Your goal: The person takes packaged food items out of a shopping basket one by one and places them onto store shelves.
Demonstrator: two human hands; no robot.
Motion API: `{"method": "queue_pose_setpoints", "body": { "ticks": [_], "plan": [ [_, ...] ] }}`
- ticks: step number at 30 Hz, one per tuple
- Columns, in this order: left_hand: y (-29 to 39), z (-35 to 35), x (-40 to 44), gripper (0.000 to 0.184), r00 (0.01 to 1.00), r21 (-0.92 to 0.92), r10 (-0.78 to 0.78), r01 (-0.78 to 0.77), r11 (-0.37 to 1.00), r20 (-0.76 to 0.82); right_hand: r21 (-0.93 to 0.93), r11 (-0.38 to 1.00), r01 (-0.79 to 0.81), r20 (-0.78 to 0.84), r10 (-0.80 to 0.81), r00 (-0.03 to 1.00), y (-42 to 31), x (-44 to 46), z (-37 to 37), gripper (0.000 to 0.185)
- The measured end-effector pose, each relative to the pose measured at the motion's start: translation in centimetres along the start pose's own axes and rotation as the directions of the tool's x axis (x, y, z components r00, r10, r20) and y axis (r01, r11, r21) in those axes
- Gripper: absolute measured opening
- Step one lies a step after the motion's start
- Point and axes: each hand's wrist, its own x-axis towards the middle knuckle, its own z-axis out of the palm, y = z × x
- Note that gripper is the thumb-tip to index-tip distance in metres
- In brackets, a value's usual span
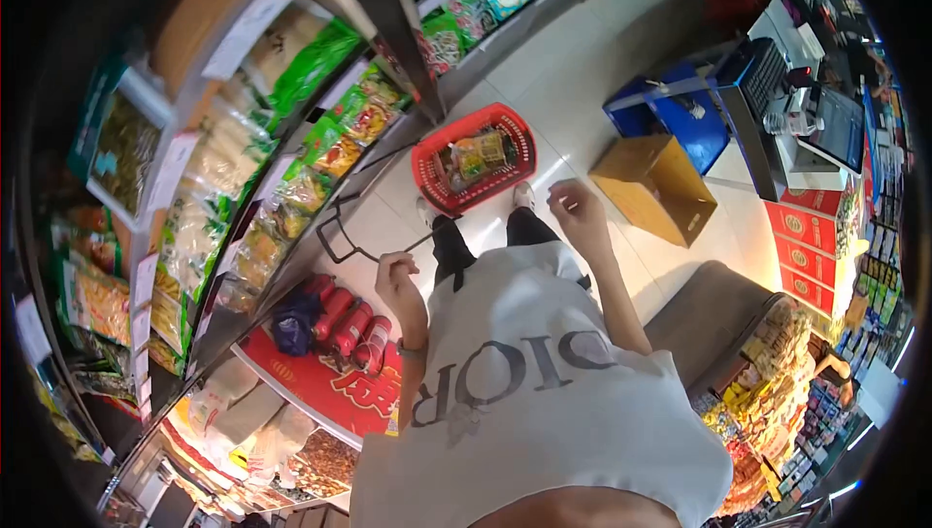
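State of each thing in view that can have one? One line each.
Left hand: empty, fingers loosely curled
Right hand: empty, fingers loosely curled
Red shopping basket: on floor, packaged goods inside
Cardboard box: open
Counter screen: can't tell whether on

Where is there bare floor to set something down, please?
Tiled floor lies bare between the red basket and the cardboard box, and farther ahead between the far shelf and the blue box. Crowded: the left shelves, full of food packets, and the red stand holding red packages.

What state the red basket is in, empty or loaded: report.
Loaded: packaged goods show inside the red basket through its open top.
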Motion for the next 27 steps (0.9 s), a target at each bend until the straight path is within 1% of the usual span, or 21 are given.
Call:
{"method": "queue_pose_setpoints", "body": {
  "ticks": [1, 2, 3, 4, 6, 7, 8, 9, 11, 12, 14, 15, 16, 18, 19, 20, 22, 23, 24, 26, 27],
  "plan": [
    [-1.5, 1.2, -0.6, 0.017, 0.996, -0.011, -0.086, 0.087, 0.996, 0.009, -0.083, 0.996, -0.022, 0.056, 0.026, 0.998, 1.6, 0.3, -0.9, 0.014],
    [-3.3, 2.4, -0.9, 0.017, 0.996, -0.006, -0.094, 0.094, 0.996, 0.013, -0.168, 0.985, -0.036, 0.112, 0.055, 0.992, 3.3, 0.9, -1.6, 0.015],
    [-5.1, 3.5, -1.5, 0.018, 0.979, -0.069, -0.202, 0.204, 0.977, 0.033, -0.216, 0.976, -0.031, 0.112, 0.057, 0.992, 5.7, 1.5, -1.6, 0.019],
    [-6.8, 4.6, -2.1, 0.019, 0.950, -0.129, -0.307, 0.312, 0.941, 0.059, -0.239, 0.968, -0.072, 0.111, 0.100, 0.989, 8.8, 2.0, -1.4, 0.020],
    [-9.8, 7.2, -2.3, 0.020, 0.939, -0.080, -0.330, 0.338, 0.938, 0.099, -0.422, 0.870, -0.253, 0.170, 0.350, 0.921, 16.8, 3.1, -0.8, 0.041],
    [-11.0, 8.4, -2.4, 0.020, 0.913, -0.047, -0.385, 0.394, 0.918, 0.133, -0.420, 0.868, -0.266, 0.166, 0.362, 0.917, 19.8, 2.9, -0.4, 0.041],
    [-12.4, 9.6, -2.6, 0.020, 0.883, -0.012, -0.441, 0.449, 0.894, 0.162, -0.669, 0.674, -0.312, 0.156, 0.538, 0.828, 22.4, 2.4, 0.2, 0.057],
    [-14.2, 10.7, -2.7, 0.021, 0.872, -0.001, -0.446, 0.455, 0.890, 0.201, -0.859, 0.422, -0.291, 0.095, 0.688, 0.720, 24.7, 2.0, 0.6, 0.073],
    [-18.2, 13.4, -2.1, 0.023, 0.831, 0.109, -0.495, 0.484, 0.868, 0.255, -0.890, 0.309, -0.335, 0.168, 0.906, 0.388, 28.8, 0.9, -0.2, 0.097],
    [-20.0, 14.7, -2.0, 0.024, 0.811, 0.181, -0.513, 0.480, 0.858, 0.283, -0.884, 0.299, -0.360, 0.172, 0.923, 0.345, 34.1, -1.4, 0.2, 0.103],
    [-25.5, 16.9, -1.8, 0.023, 0.783, 0.218, -0.530, 0.483, 0.848, 0.326, -0.892, 0.088, -0.444, 0.002, 0.982, 0.190, 33.5, -2.0, 0.7, 0.117],
    [-28.2, 18.2, -1.5, 0.022, 0.736, 0.199, -0.595, 0.562, 0.803, 0.323, -0.915, 0.060, -0.400, -0.040, 0.971, 0.236, 33.3, -2.5, 1.1, 0.124],
    [-29.8, 19.6, -0.8, 0.020, 0.659, 0.257, -0.684, 0.634, 0.729, 0.313, -0.947, 0.008, -0.320, -0.088, 0.955, 0.283, 34.9, -3.1, 2.6, 0.122],
    [-34.0, 22.4, 0.2, 0.019, 0.625, 0.264, -0.693, 0.644, 0.718, 0.360, -0.968, 0.038, -0.248, -0.069, 0.910, 0.408, 38.7, -5.3, 4.3, 0.110],
    [-36.6, 23.6, 0.9, 0.019, 0.590, 0.320, -0.724, 0.651, 0.688, 0.356, -0.971, 0.041, -0.236, -0.082, 0.870, 0.486, 39.8, -6.1, 5.2, 0.106],
    [-40.0, 24.9, 1.3, 0.018, 0.599, 0.357, -0.716, 0.620, 0.698, 0.359, -0.961, 0.052, -0.271, -0.103, 0.845, 0.526, 41.2, -6.9, 6.0, 0.103],
    [-46.7, 27.8, 2.6, 0.020, 0.639, 0.380, -0.653, 0.531, 0.757, 0.408, -0.976, -0.025, -0.218, -0.163, 0.749, 0.643, 44.0, -8.4, 8.0, 0.099],
    [-51.0, 29.2, 3.2, 0.021, 0.713, 0.468, -0.546, 0.337, 0.817, 0.439, -0.970, 0.022, -0.241, -0.134, 0.780, 0.611, 43.7, -8.0, 7.7, 0.098],
    [-55.0, 30.5, 4.1, 0.023, 0.756, 0.543, -0.436, 0.128, 0.830, 0.488, -0.961, 0.065, -0.268, -0.104, 0.814, 0.572, 42.1, -6.9, 7.2, 0.097],
    [-59.5, 33.3, 6.4, 0.024, 0.791, 0.503, -0.249, -0.085, 0.860, 0.559, -0.940, 0.069, -0.335, -0.126, 0.841, 0.526, 42.3, -6.0, 7.2, 0.100],
    [-59.1, 34.9, 7.5, 0.022, 0.806, 0.536, -0.301, -0.022, 0.844, 0.509, -0.936, 0.072, -0.344, -0.128, 0.842, 0.523, 42.8, -5.5, 7.2, 0.100]
  ]
}}
